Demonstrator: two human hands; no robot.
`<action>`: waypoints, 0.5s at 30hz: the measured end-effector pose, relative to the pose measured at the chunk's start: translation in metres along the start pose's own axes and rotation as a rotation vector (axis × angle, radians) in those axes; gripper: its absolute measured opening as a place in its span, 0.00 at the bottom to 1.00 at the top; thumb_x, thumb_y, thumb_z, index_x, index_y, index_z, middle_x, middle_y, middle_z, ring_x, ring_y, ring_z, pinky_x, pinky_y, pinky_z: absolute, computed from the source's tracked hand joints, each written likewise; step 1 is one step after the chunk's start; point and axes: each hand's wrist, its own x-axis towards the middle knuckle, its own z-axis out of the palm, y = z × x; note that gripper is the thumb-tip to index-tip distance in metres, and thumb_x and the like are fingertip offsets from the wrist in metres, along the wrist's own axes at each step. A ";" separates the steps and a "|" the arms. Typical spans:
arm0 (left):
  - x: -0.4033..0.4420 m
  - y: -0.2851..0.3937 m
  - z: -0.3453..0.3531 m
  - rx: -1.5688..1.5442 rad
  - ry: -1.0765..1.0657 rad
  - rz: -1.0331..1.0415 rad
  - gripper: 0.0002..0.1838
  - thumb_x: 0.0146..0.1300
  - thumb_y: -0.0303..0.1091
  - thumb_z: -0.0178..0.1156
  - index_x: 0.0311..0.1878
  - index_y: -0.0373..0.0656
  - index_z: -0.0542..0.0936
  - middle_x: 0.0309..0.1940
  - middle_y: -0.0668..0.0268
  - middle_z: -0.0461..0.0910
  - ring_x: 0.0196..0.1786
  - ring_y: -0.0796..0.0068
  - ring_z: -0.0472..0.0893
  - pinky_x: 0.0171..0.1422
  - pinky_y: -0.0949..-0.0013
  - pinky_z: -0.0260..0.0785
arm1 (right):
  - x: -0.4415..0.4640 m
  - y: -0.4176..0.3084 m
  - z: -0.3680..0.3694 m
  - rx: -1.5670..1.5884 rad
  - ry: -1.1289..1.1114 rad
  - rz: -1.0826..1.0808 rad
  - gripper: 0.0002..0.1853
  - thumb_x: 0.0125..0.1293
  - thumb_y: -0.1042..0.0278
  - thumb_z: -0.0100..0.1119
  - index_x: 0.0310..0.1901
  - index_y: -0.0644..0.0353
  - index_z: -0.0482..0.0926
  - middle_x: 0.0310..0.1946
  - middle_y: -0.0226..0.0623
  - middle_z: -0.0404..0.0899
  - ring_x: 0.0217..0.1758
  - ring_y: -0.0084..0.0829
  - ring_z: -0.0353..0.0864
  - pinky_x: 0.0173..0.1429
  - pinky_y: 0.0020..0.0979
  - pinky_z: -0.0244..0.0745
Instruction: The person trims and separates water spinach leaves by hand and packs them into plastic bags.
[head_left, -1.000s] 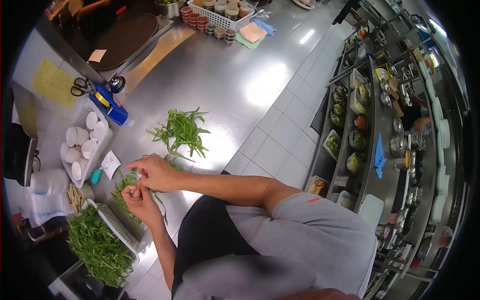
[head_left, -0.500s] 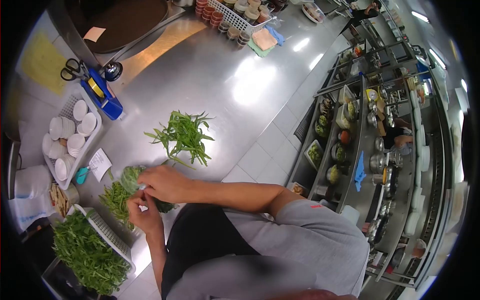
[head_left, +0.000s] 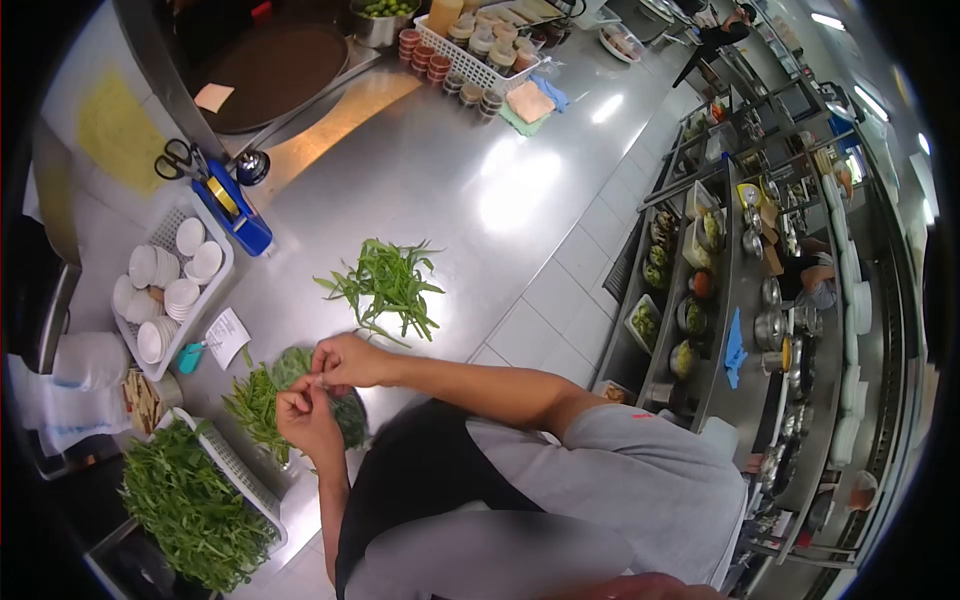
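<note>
Both hands meet over the counter's near edge, at a clear plastic bag (head_left: 291, 368) with greens inside. My right hand (head_left: 352, 362) pinches thin plastic between thumb and fingers. Just below it, my left hand (head_left: 308, 412) is closed on the same plastic, fingertips almost touching the right ones. Darker bagged greens (head_left: 349, 417) show beside my left hand, partly covered by it. Loose cut greens (head_left: 256, 408) lie left of the hands, and a separate pile of leafy stems (head_left: 390, 288) lies above them on the steel counter (head_left: 430, 160).
A white basket (head_left: 240, 472) of leafy greens stands at lower left. Above it are a basket of small white cups (head_left: 218, 283), a paper slip (head_left: 228, 338) and a blue tape dispenser (head_left: 240, 217). Shelves of food containers (head_left: 690, 250) line the right. Another person (head_left: 715, 42) stands at the far back.
The camera view has shifted. The bag of greens shows more clearly between the hands than a second ago. Both hands remain close together, their pinching fingers slightly repositioned.
</note>
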 end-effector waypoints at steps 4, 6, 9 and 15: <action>-0.004 -0.001 -0.008 0.049 -0.017 0.068 0.17 0.68 0.13 0.57 0.32 0.44 0.61 0.39 0.57 0.83 0.42 0.79 0.76 0.56 0.73 0.71 | -0.010 0.007 0.014 -0.392 0.121 -0.399 0.12 0.61 0.69 0.72 0.42 0.65 0.82 0.25 0.35 0.82 0.26 0.24 0.82 0.33 0.29 0.78; -0.009 0.007 -0.009 0.143 -0.068 0.135 0.16 0.70 0.15 0.57 0.32 0.43 0.62 0.41 0.57 0.82 0.45 0.75 0.78 0.59 0.70 0.70 | -0.020 0.010 0.019 -0.496 0.183 -0.495 0.11 0.60 0.70 0.72 0.40 0.66 0.83 0.25 0.37 0.83 0.27 0.26 0.83 0.35 0.30 0.78; -0.018 0.016 -0.013 0.096 -0.091 0.120 0.17 0.71 0.17 0.59 0.32 0.43 0.61 0.41 0.57 0.83 0.45 0.75 0.79 0.58 0.70 0.72 | -0.034 -0.012 0.019 -0.447 0.148 -0.344 0.09 0.60 0.71 0.71 0.38 0.66 0.85 0.28 0.40 0.87 0.31 0.28 0.86 0.38 0.32 0.80; -0.039 0.039 -0.021 0.605 -0.190 0.325 0.18 0.71 0.27 0.63 0.62 0.38 0.77 0.55 0.57 0.80 0.60 0.66 0.77 0.65 0.64 0.68 | -0.059 -0.027 0.028 -0.459 0.164 -0.473 0.08 0.64 0.68 0.62 0.35 0.64 0.84 0.25 0.46 0.83 0.31 0.34 0.87 0.37 0.34 0.78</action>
